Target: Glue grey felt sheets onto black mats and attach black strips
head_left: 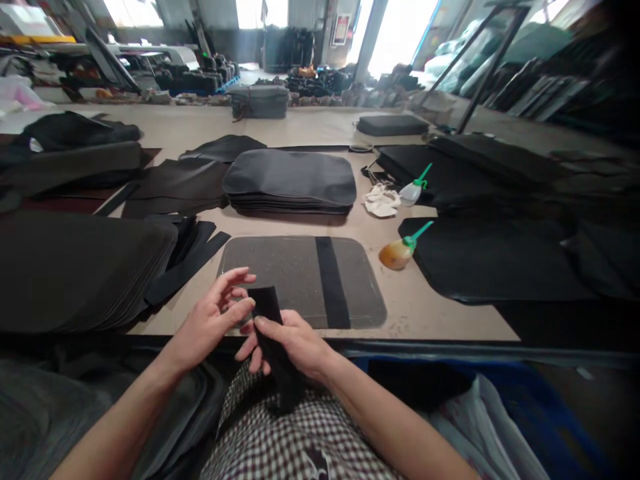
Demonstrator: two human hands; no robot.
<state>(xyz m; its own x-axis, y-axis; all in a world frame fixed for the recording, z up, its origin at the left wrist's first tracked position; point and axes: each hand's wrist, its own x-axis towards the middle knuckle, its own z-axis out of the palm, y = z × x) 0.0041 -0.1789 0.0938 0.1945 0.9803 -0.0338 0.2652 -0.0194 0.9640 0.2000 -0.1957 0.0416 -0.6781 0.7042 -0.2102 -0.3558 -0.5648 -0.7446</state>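
My right hand (pixel 295 340) is closed around a black strip of material (pixel 270 313), with the thumb pressed on top of it. The strip's lower end hangs down over the checkered apron. My left hand (pixel 220 313) is beside the strip's upper end, fingers apart and thumb close to its edge. Just beyond my hands lies a grey rounded rectangular panel (pixel 275 267) on the table. Across its right part runs another black strip (pixel 332 283), lying flat.
A stack of dark rounded panels (pixel 290 177) stands behind. Two glue bottles with green nozzles, one amber (pixel 396 255) and one whitish (pixel 411 193), sit right, near a crumpled white cloth (pixel 381 201). Loose black strips (pixel 187 267) and a large stack of dark sheets (pixel 80 270) lie left.
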